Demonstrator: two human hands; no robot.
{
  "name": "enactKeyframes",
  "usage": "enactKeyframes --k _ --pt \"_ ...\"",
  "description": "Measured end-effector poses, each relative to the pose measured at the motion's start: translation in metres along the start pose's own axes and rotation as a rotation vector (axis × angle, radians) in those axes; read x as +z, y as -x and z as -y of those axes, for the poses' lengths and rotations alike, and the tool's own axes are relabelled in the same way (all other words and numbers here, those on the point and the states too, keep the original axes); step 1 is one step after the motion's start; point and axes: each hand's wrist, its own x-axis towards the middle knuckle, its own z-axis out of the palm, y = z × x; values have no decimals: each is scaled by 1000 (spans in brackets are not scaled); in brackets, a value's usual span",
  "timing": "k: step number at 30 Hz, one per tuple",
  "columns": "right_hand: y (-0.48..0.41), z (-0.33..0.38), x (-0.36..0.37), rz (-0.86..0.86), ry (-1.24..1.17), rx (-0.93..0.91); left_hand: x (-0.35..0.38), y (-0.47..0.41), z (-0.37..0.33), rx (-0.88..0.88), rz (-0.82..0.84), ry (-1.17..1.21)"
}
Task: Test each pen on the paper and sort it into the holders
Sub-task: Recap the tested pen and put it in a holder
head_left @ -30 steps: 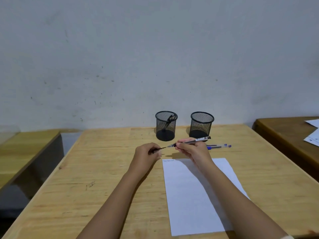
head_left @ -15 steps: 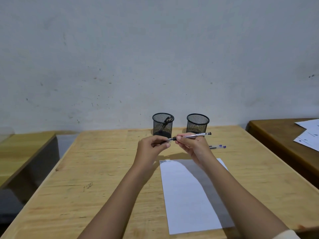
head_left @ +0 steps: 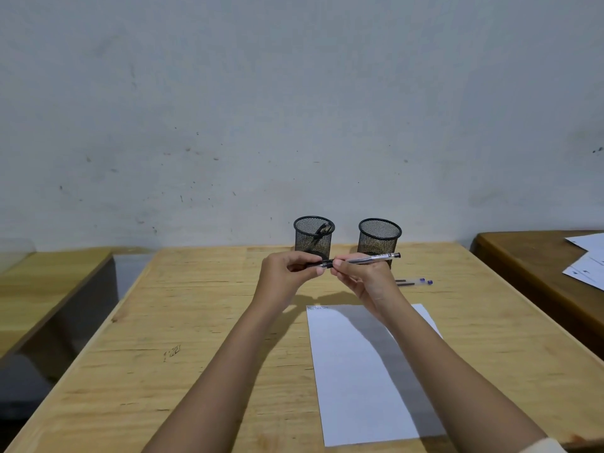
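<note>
Paper (head_left: pixel 359 387): lies flat on the worktop (head_left: pixel 196 322), lower centre-right of the frame, with small test marks (head_left: pixel 317 308) at its top left corner.
Left hand (head_left: pixel 287 273): centre of the frame, raised above the worktop; its grip is clamped on the black cap (head_left: pixel 322 264), fingers curled round it.
Right hand (head_left: pixel 366 276): just right of the left one; its grip pinches the barrel of the pen (head_left: pixel 369 259), which lies level with its tail pointing right.
Change: a second ago the cap and the bare tip were apart; now the hands have come together and the cap sits over the tip.
Meaning: this pen looks tested and recapped, so dropping it into a holder is likely next.
Spare pens (head_left: pixel 413 282): two on the worktop behind the right hand, probably still to be tested.
Left holder (head_left: pixel 313 243): upper centre, with a dark pen (head_left: pixel 322 231) leaning inside.
Right holder (head_left: pixel 379 240): just beside it to the right; its contents cannot be made out.
</note>
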Motion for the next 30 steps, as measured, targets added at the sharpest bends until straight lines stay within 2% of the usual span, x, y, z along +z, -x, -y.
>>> enactKeyframes --k 12,19,23,26,30 --pt "9 7 -11 -5 34 -43 16 3 -6 -12 44 -1" --pt "12 31 -13 75 99 -72 13 -1 -16 -5 40 114" --pt "16 37 -30 22 124 -129 -5 0 -13 -42 23 102" --pt "17 42 -38 38 279 -189 -21 -4 -12 -65 46 37" --pt "13 39 -37 79 702 -244 -32 -16 -23 -38 35 -6"
